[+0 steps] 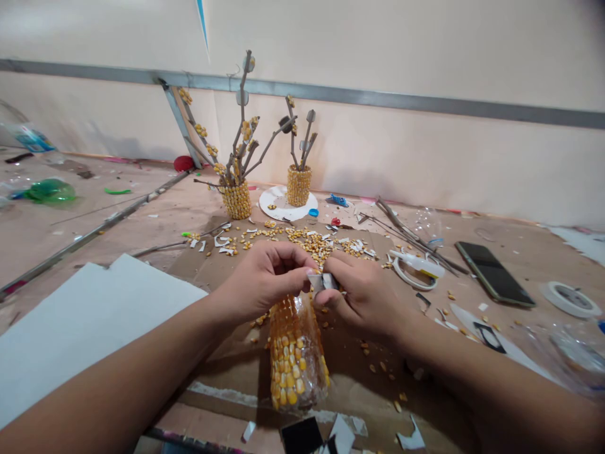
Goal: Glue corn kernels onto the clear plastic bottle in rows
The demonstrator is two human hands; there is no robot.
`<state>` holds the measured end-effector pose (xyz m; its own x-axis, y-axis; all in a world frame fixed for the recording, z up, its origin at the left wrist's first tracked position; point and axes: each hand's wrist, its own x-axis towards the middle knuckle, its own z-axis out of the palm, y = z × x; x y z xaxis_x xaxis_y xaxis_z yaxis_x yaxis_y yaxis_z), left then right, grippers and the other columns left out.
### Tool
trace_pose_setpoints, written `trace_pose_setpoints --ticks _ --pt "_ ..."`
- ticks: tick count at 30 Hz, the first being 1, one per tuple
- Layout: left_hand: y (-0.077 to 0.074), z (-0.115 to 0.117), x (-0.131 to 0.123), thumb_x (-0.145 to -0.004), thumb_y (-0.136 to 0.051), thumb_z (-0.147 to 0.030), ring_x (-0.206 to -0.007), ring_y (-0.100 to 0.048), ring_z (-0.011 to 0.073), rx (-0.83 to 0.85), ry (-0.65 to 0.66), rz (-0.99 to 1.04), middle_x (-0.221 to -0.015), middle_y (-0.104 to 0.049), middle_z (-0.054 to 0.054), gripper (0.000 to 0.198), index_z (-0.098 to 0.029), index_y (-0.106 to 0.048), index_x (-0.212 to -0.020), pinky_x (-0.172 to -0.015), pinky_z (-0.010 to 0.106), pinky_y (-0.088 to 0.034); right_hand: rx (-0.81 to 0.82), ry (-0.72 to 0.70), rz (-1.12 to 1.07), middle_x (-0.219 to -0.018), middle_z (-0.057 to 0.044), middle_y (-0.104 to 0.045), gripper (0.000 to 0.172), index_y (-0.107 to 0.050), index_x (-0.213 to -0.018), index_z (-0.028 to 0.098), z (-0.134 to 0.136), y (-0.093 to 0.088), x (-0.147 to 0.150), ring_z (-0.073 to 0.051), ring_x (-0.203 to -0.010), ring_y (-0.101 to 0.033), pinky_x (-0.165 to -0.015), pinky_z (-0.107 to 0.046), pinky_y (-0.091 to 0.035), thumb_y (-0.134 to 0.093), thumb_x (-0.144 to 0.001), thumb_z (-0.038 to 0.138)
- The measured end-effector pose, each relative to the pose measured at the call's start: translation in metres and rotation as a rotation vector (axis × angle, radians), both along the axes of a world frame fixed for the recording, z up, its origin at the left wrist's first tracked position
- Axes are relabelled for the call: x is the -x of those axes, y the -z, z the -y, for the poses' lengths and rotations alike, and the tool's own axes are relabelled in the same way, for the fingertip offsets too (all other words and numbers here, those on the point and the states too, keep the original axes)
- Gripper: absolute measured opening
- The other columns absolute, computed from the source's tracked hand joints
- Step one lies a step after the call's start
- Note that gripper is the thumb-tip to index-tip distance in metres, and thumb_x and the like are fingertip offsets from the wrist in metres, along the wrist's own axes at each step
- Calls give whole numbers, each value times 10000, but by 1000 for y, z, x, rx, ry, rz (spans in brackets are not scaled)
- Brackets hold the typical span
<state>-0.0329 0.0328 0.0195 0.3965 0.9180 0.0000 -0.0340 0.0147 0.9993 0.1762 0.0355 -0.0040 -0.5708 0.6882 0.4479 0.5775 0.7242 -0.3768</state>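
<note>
A clear plastic bottle (295, 353) covered with glued yellow corn kernels lies on brown cardboard (359, 372), its far end between my hands. My left hand (265, 277) is closed, its fingers pinching at that end. My right hand (357, 293) is closed on a small whitish piece (322, 280) held right at the bottle's end, fingertips touching the left hand. Loose corn kernels (309, 239) lie in a heap just beyond my hands.
Two kernel-covered pots with twig branches (239, 189) (299, 183) stand near the wall, one on a white disc. A glue tube (418, 261), a black phone (494, 272), a tape roll (570, 297), twigs, paper scraps and a white sheet (89, 315) surround the cardboard.
</note>
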Motion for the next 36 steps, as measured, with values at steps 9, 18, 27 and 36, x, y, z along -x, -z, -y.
trace_pose_setpoints --ticks 9,18,27,36 --pt "-2 -9 3 -733 -832 -363 -569 -490 95 -39 -50 -47 -615 -607 -27 250 -158 -690 -720 -567 235 -393 -36 109 -243 -635 31 -420 597 -359 -732 251 -14 5 -6 -140 -561 -367 -560 -296 -270 -278 -1055 747" --pt "-7 -4 2 -765 -823 -357 -593 -518 104 -65 -50 -52 -639 -631 -21 229 -163 -703 -742 -601 239 -432 25 -29 -73 -696 0 -496 572 -440 -775 234 3 -7 -1 -154 -616 -456 -569 -292 -307 -279 -1077 692" --pt "1 -6 3 -768 -816 -372 -637 -523 118 -80 3 -119 -681 -633 -5 238 -151 -728 -781 -612 249 -388 -63 -91 -446 -867 -20 -705 178 -642 -1111 247 4 3 3 -161 -728 -651 -648 -303 -514 -625 -962 151" --pt "5 -11 3 -797 -771 -344 -656 -512 114 -110 16 -155 -710 -614 -16 201 -153 -710 -783 -638 255 -383 -25 137 -312 -670 11 -615 187 -622 -844 217 -9 3 -4 -143 -578 -522 -546 -291 -417 -611 -1019 283"
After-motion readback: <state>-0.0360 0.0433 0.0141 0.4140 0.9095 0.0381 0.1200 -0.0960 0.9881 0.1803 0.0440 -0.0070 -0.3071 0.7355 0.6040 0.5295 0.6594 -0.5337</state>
